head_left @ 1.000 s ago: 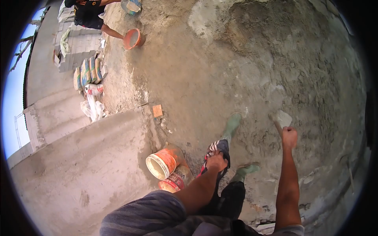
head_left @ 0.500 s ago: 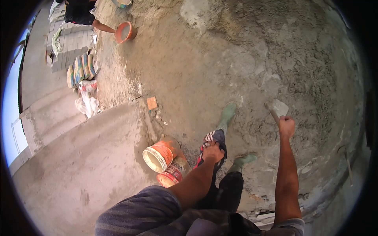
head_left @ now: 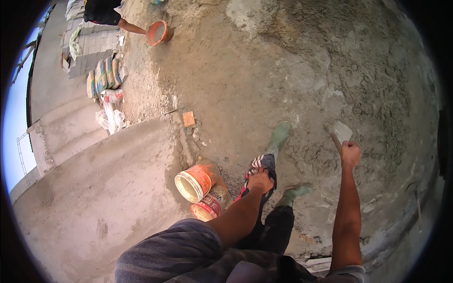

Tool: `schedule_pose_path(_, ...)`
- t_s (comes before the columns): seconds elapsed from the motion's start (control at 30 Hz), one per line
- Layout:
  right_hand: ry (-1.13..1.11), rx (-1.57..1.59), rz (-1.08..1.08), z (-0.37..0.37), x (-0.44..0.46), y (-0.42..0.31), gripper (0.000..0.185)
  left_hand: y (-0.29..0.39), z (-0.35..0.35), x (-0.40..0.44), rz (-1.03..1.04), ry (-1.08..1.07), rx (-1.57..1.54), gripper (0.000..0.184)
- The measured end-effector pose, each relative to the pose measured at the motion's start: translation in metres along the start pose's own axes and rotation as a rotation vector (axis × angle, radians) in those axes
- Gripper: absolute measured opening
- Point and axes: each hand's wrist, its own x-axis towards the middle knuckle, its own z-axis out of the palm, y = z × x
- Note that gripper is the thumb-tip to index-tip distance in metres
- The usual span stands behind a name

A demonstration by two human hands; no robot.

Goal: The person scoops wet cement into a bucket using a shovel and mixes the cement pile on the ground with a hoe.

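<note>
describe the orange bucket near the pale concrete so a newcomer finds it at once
Start at the smooth pale concrete at lower left. Two containers sit at its right edge. The orange bucket is the upper one, with a broad cream rim; the red container is just below, and the far bucket has an orange rim.
</note>
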Motion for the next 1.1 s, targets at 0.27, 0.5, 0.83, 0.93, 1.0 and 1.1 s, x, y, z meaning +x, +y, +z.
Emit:
schedule_pose_path(0.27, 0.001, -0.003, 0.008, 0.004, 0.002, 0.004, 0.032, 0.001, 0.0, -0.001, -0.019, -0.001, -0.011, 0.057)
schedule_pose_path(0.5, -0.001, 0.0, 0.005, 0.002, 0.001, 0.001, 0.031, -0.003, 0.003, 0.002, 0.018, 0.008, -0.003, 0.057)
schedule_pose_path(0.83, -0.02, 0.0, 0.018, -0.001, 0.001, 0.0, 0.034, -0.003, 0.004, 0.002, 0.011, 0.018, -0.016, 0.057)
schedule_pose_path(0.93, -0.016, 0.002, 0.015, -0.001, 0.0, -0.001, 0.033, -0.004, 0.005, 0.002, 0.012, 0.024, -0.012, 0.057)
schedule_pose_path(1.0, -0.006, 0.001, 0.003, 0.0, 0.001, 0.0, 0.033, -0.001, -0.002, 0.0, -0.007, -0.012, -0.029, 0.058)
schedule_pose_path(1.1, -0.002, -0.002, 0.003, 0.001, 0.0, 0.001, 0.033, 0.0, -0.007, 0.0, -0.035, -0.064, -0.058, 0.059)
